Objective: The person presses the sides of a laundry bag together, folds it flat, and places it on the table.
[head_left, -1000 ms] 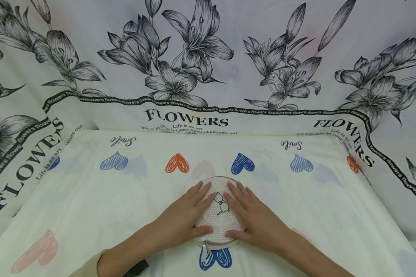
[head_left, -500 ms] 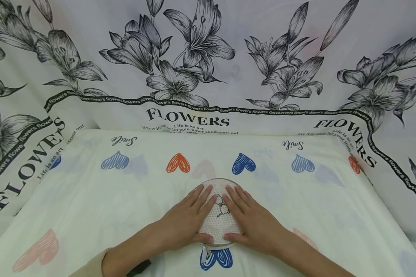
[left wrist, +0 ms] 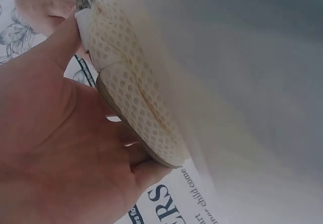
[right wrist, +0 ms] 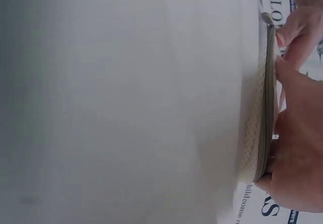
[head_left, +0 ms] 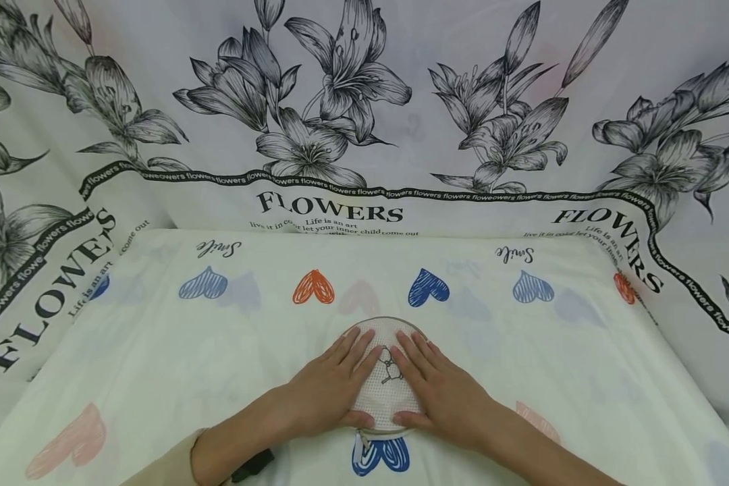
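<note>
A round, pale mesh zip pouch (head_left: 381, 398) with a small dark line drawing on top lies on the white cloth. My left hand (head_left: 322, 395) rests on its left half, fingers straight and slanting toward the far rim. On the other half my right hand (head_left: 455, 398) lies the same way, both thumbs along the near edge. The zip pull (head_left: 364, 440) hangs at the near rim. From the side, in the left wrist view, the honeycomb mesh wall (left wrist: 128, 82) bulges and creases under the palm. The right wrist view shows the zip (right wrist: 267, 108) running along the side.
White cloth (head_left: 158, 364) printed with hearts covers the surface. Behind it hangs a curtain (head_left: 419, 135) with black line-drawn lilies and lettering. A dark object (head_left: 254, 466) sits beneath the left wrist, next to a beige sleeve (head_left: 167, 462).
The pouch's far rim has sunk slightly lower in the head view, and both hands have shifted a little with it. The fingers stay on the top face throughout.
</note>
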### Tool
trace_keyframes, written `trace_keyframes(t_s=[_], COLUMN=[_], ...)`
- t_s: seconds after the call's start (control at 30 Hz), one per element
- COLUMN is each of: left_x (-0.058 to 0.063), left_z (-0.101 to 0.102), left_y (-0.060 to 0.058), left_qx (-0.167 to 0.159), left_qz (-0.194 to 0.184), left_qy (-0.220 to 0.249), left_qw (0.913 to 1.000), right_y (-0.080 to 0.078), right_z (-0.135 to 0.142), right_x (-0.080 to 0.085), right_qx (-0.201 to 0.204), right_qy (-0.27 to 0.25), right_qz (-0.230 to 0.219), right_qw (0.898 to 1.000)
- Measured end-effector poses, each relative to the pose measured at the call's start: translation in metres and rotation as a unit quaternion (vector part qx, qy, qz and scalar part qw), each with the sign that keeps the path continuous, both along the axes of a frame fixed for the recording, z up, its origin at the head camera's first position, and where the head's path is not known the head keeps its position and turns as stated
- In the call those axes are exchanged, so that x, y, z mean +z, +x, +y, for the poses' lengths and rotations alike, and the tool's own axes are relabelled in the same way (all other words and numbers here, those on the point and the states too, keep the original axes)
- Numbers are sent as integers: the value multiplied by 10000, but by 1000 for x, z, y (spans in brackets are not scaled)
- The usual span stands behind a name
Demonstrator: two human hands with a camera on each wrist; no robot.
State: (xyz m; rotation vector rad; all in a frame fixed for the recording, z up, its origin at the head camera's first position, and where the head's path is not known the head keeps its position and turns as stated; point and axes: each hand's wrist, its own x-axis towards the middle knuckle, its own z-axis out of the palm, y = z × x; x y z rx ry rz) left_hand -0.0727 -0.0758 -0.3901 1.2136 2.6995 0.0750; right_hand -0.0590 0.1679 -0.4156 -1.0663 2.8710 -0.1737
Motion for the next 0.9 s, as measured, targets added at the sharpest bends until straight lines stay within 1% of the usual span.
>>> trace_keyframes(t_s=[0.07, 0.13, 0.27, 0.37, 0.53, 0.7, 0.9], left_x=[1, 2, 0, -3, -5, -1, 7], left_z=[0, 0, -1, -3, -5, -6, -10], left_y=[-1, -1, 1, 2, 2, 1, -1], left_qx=[-24, -9, 57, 51, 11, 120, 381], left_qz=[34, -9, -20, 32, 163, 122, -111], left_qy=[-22, -8, -65, -22, 280, 365, 436], left_qw=[10000, 10000, 10000, 10000, 9995, 9992, 9983], right_y=[-1, -2, -1, 1, 3, 2, -2], right_z=[0, -1, -1, 0, 2, 2, 7], right_x=[0, 0, 0, 0, 0, 6, 13], right_qx=[4, -9, 5, 20, 22, 51, -67], right_qy=[80, 131, 10, -141, -258, -298, -376], right_qz=[-14, -38, -28, 114, 415, 438, 356], right_qw=[10000, 9999, 10000, 9998, 9988, 9986, 9986])
